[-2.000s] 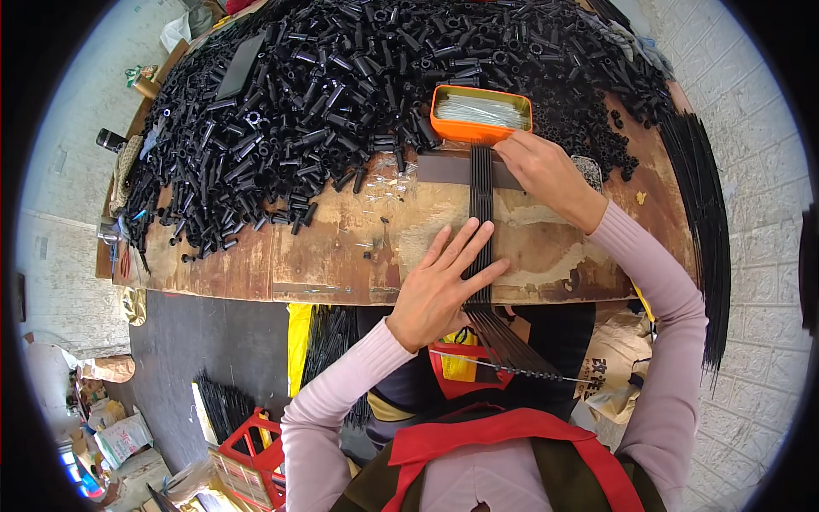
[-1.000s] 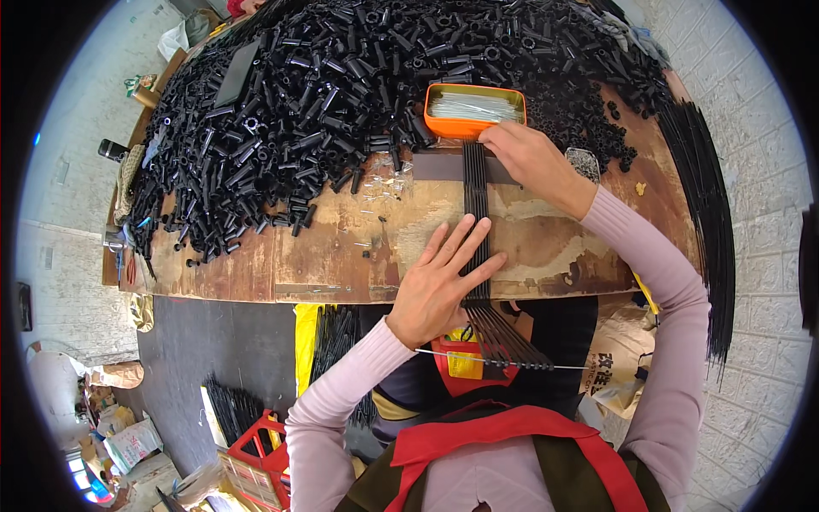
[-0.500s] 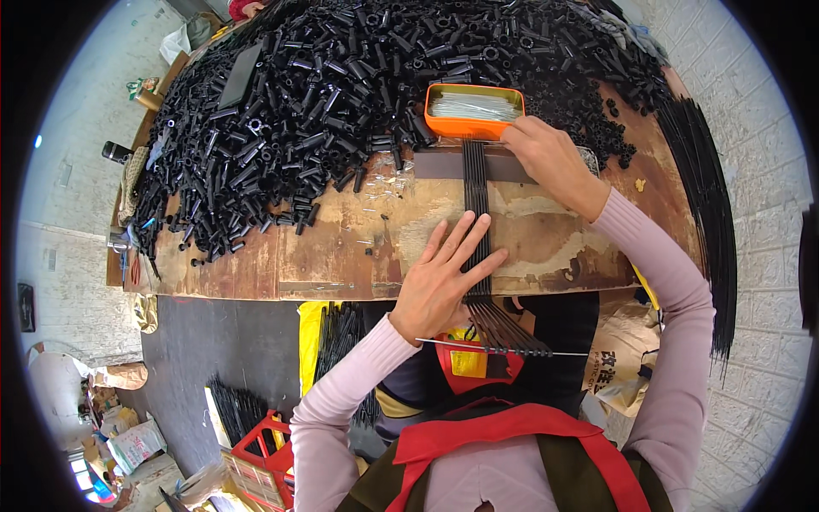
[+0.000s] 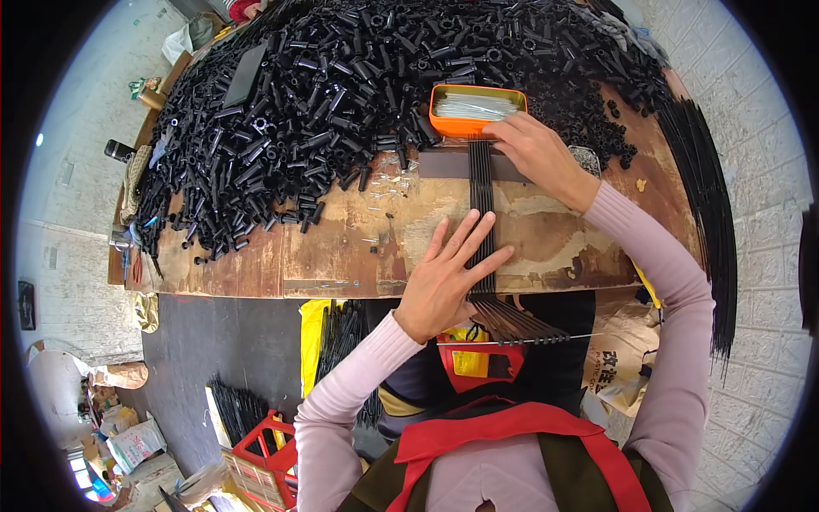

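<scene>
Several thin black rods (image 4: 481, 183) lie side by side across the table's front edge. My left hand (image 4: 439, 282) rests on them with spread fingers. Below the edge the rods fan out, and their near ends sit in a row along a thin metal wire (image 4: 580, 336). At the far rod ends is my right hand (image 4: 546, 158), its fingers bent and drawn together; whatever is between the fingertips is hidden. Just beyond them stands an orange box (image 4: 461, 128) holding thin silvery pins (image 4: 473, 107). The rods cross a flat grey strip (image 4: 444, 165).
A big heap of black plastic tubes (image 4: 316, 119) covers the back and left of the wooden table (image 4: 341, 256). Long black rods (image 4: 704, 205) hang at the right edge. A red crate (image 4: 269, 452) stands on the floor. Another person's red sleeve (image 4: 239, 10) shows far back.
My right hand has moved left along the box's near side to the far rod ends. The fanned near ends and wire have shifted right and slightly up. My left hand stays on the rods.
</scene>
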`<action>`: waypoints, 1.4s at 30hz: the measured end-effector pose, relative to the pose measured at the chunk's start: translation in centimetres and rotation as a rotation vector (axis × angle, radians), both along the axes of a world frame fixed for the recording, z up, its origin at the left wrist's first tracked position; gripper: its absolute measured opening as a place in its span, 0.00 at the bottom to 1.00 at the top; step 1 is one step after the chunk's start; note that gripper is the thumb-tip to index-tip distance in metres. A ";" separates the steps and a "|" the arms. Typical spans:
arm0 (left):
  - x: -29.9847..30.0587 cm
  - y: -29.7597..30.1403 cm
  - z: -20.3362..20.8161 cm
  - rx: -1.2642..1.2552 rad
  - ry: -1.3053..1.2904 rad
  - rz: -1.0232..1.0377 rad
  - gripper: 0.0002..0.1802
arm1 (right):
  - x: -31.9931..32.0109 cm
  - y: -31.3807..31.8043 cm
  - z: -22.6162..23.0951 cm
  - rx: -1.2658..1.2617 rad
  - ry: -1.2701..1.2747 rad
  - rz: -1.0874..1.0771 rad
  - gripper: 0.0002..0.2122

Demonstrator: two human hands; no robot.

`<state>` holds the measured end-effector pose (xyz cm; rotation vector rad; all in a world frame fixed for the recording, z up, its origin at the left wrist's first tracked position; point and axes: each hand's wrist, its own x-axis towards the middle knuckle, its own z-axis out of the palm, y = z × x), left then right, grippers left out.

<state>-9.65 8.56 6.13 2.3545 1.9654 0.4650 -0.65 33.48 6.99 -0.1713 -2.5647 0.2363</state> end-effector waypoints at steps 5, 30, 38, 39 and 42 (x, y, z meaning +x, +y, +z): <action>0.0 -0.1 0.3 -0.007 -0.130 0.000 0.40 | 1.6 0.2 0.1 0.110 -0.090 -0.080 0.05; 0.4 -2.4 -0.1 -0.001 -0.166 -0.079 0.47 | 1.1 0.7 3.3 0.007 -0.228 0.003 0.10; 0.3 -1.9 -0.6 0.080 -0.151 -0.063 0.46 | 2.7 0.3 1.2 0.008 -0.244 0.027 0.15; 0.4 -1.9 -0.6 0.078 -0.159 -0.055 0.46 | 2.6 0.2 1.3 0.002 -0.258 0.036 0.15; 0.6 -1.9 -0.7 0.070 -0.137 -0.028 0.46 | 2.7 -0.1 1.7 -0.008 -0.290 0.016 0.15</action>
